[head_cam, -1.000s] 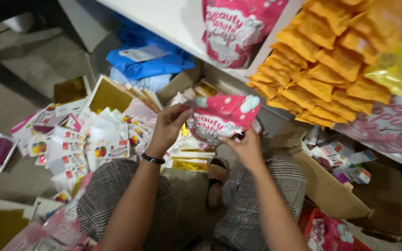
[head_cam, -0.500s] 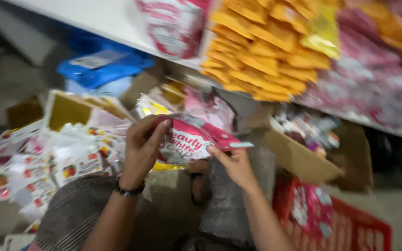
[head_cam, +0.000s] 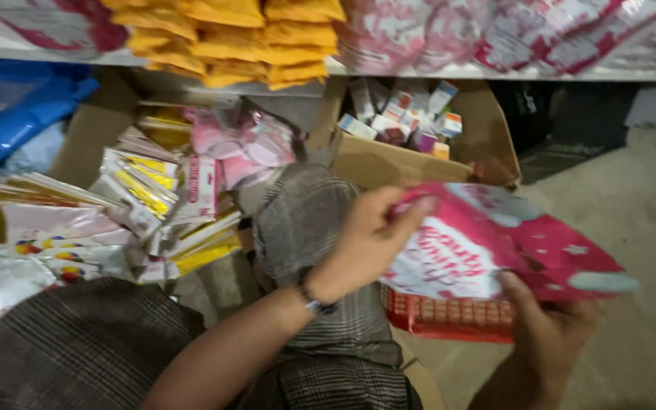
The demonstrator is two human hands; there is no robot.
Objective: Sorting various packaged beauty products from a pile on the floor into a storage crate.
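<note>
A pink and white pouch packet is held in both my hands at the right of the view, above a red plastic crate. My left hand grips its left edge, with a dark bracelet on the wrist. My right hand holds its lower right corner from below. My knees in checked trousers are under my arms.
A shelf above carries stacked yellow packets and pink packets. Under it stand an open cardboard box of small boxes, a pile of pink and yellow sachets and blue plastic bags. Bare concrete floor lies to the right.
The view has swung to the right. Both hands have carried the pink packet rightward, from over the sachet pile to above the red crate.
</note>
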